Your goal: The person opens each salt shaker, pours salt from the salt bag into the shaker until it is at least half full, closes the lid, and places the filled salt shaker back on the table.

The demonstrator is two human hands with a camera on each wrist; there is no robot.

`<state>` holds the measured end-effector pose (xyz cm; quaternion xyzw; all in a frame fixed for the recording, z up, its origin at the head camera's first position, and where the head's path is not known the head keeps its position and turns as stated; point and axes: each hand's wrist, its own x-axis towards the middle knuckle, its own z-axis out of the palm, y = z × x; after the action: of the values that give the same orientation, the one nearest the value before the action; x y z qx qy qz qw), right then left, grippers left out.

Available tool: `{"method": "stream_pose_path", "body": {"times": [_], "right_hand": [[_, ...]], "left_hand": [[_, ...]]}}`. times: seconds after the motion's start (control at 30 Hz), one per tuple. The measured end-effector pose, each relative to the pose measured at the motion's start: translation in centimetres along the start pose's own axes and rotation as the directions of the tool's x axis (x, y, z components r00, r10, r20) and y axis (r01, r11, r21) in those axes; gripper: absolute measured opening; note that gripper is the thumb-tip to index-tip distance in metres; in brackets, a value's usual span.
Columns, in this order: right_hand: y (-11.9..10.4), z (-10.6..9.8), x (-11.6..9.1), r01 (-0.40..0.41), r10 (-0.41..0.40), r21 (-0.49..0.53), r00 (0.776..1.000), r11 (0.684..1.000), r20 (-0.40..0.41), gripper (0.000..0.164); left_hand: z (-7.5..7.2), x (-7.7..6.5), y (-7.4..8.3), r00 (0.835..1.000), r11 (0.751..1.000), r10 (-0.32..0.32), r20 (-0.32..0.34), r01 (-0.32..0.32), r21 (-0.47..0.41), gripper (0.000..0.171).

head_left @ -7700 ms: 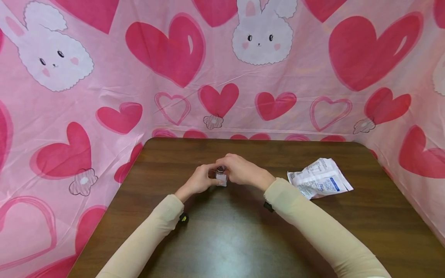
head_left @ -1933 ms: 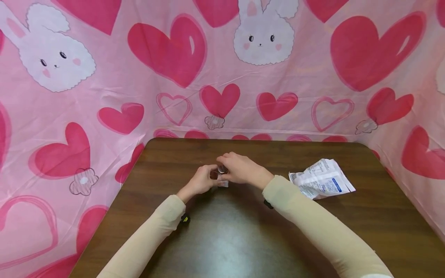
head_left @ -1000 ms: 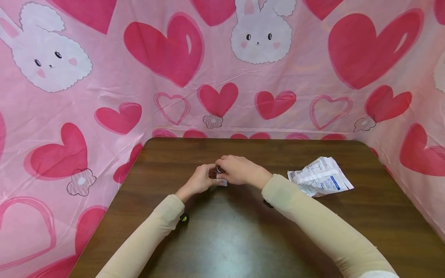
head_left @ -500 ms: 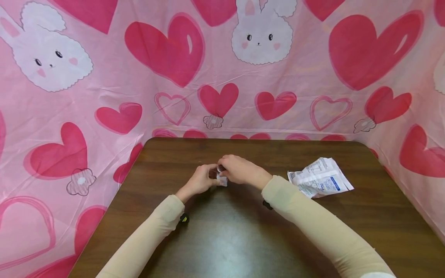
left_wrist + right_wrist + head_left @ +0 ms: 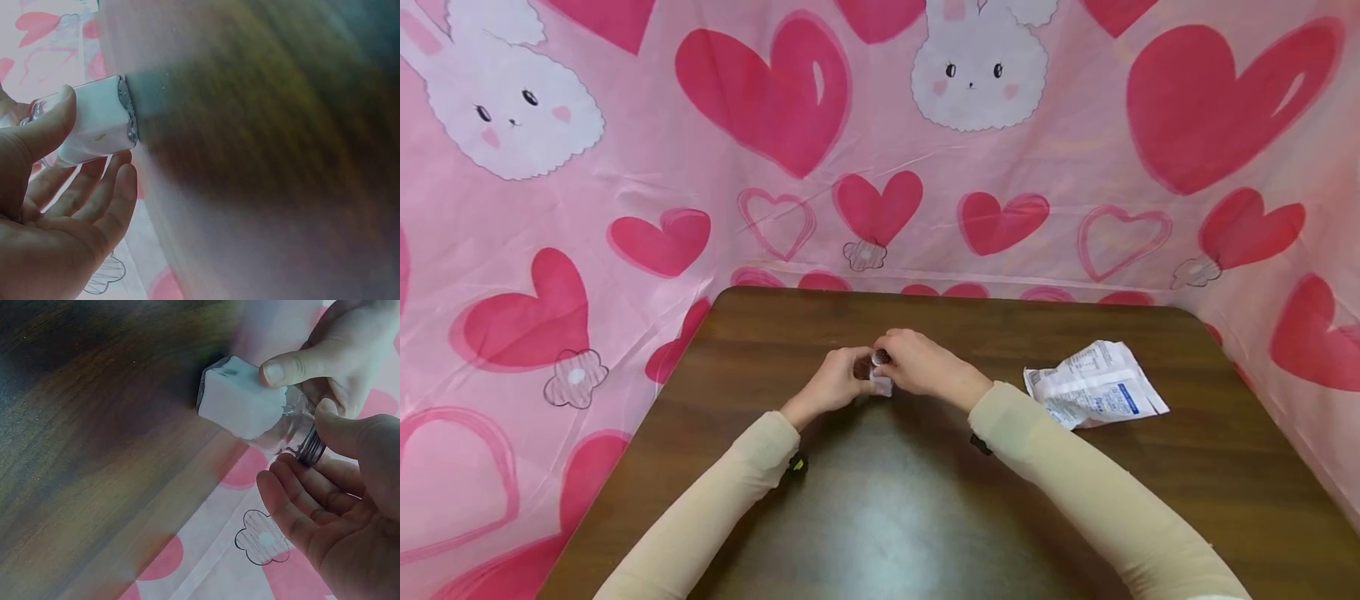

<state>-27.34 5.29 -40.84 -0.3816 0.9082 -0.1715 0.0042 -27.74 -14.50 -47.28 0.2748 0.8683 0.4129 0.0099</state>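
A small square glass salt shaker (image 5: 882, 385), part filled with white grains, stands upright on the wooden table between both hands. My left hand (image 5: 833, 380) grips its body, the thumb on one side and fingers on the other. In the left wrist view the white-filled lower part of the shaker (image 5: 100, 119) shows past the left thumb. Thumb and fingertips of my right hand (image 5: 925, 363) pinch the ridged dark metal cap (image 5: 310, 449) at the shaker's top. The right wrist view shows clear glass between the white grains and the cap; fingers partly hide the cap.
A crumpled white packet (image 5: 1097, 387) with printed text and a blue label lies on the table (image 5: 880, 508) to the right. Pink fabric (image 5: 1000, 167) with hearts and rabbits hangs along the back and sides.
The right fingers shift slightly around the cap, and more of the shaker shows between the hands than a second ago. The packet has not moved; the head view has tilted slightly.
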Motion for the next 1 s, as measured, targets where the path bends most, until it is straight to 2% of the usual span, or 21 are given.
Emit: {"method": "stream_pose_path", "body": {"times": [0.27, 0.5, 0.67, 0.8, 0.9, 1.0], "right_hand": [[-0.1, -0.2, -0.4, 0.015, -0.015, 0.003, 1.000, 1.000, -0.010, 0.024], [0.2, -0.5, -0.8, -0.010, 0.010, 0.023, 1.000, 1.000, 0.004, 0.028], [0.7, -1.1, -1.7, -0.043, 0.043, 0.048, 0.999, 0.998, 0.003, 0.048], [0.9, -1.8, -2.7, -0.099, 0.100, 0.054, 0.995, 0.994, -0.018, 0.061], [1.1, -2.4, -3.6, -0.136, 0.138, 0.039, 0.989, 0.990, -0.052, 0.058], [1.4, -3.0, -4.8, -0.163, 0.162, 0.004, 0.982, 0.987, -0.099, 0.055]], "left_hand": [[0.1, -0.1, 0.5, 0.999, 0.999, -0.051, 0.010, 0.051, 0.006, 0.038], [0.2, 0.2, 0.5, 0.999, 0.999, -0.043, 0.019, 0.043, 0.017, 0.040], [0.2, 0.2, 0.4, 0.999, 0.999, -0.030, 0.022, 0.030, 0.026, 0.040], [0.1, -0.1, 0.2, 0.998, 0.999, -0.029, 0.050, 0.027, 0.043, 0.051], [-0.4, -0.7, 0.1, 0.996, 0.998, -0.019, 0.084, 0.013, 0.065, 0.066], [-1.8, -1.7, 0.4, 0.992, 0.992, -0.006, 0.124, -0.009, 0.122, 0.070]]}}
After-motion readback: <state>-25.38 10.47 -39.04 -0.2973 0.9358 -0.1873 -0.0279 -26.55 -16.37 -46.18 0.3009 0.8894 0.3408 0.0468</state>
